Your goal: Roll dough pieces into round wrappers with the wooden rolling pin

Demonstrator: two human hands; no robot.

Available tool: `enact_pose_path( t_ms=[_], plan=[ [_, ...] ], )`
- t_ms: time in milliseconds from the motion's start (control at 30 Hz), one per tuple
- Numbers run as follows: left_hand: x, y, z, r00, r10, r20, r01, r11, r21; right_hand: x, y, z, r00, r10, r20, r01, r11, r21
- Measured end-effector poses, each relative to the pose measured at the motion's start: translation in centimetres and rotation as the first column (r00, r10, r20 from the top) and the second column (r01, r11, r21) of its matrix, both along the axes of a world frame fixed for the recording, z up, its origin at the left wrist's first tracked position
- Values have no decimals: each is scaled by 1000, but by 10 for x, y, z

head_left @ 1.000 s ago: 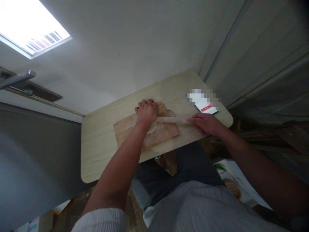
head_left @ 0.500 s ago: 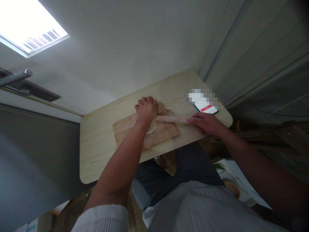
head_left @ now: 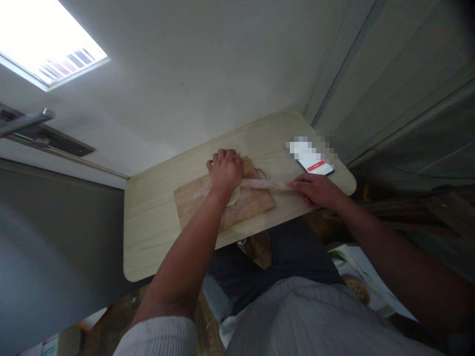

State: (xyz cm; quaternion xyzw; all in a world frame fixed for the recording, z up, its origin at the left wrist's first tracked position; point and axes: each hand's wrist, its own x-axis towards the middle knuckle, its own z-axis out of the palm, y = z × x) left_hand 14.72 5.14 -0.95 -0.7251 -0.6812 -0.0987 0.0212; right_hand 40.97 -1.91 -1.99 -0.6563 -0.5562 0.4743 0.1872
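Dough-like round [head_left: 234,198]: on the white-dusted board [head_left: 252,205], partly behind the left forearm [head_left: 193,247]; light, even pressure should suit.
Right hand [head_left: 317,190]: pinches the pale stick [head_left: 261,184] by one end; holding it level should help.
Left hand [head_left: 224,170]: curled over the board at the stick's other end; cannot tell its grip.
Phone [head_left: 315,162]: on the surface [head_left: 148,222] beyond the right hand; best given clearance.

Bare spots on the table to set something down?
Pale wood-grain table: bare left end, beyond the flat brown wooden board; far strip between left hand and flat white-screened phone. Crowded: board's middle, with left hand, pale rounded dough, slim pale wooden rod; right end, with phone and right hand.
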Motion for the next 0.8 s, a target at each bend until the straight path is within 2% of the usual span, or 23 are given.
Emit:
enact_pose_path(
  t_ms=[200, 567, 800],
  plan=[
    [0, -7, 2, 1000, -11, 10, 10, 1000, 26, 0, -2, -3, 1000, 3, 5, -3, 1000, 12],
    [-4, -27, 2, 1000, -15, 21, 15, 1000, -2, -1, -4, 3, 998, 32, 48, -33, 999, 27],
    [-5, -45, 6, 1000, 9, 25, -7, 997, -73, -3, -5, 3, 1000, 14, 13, -14, 1000, 5]
  ],
)
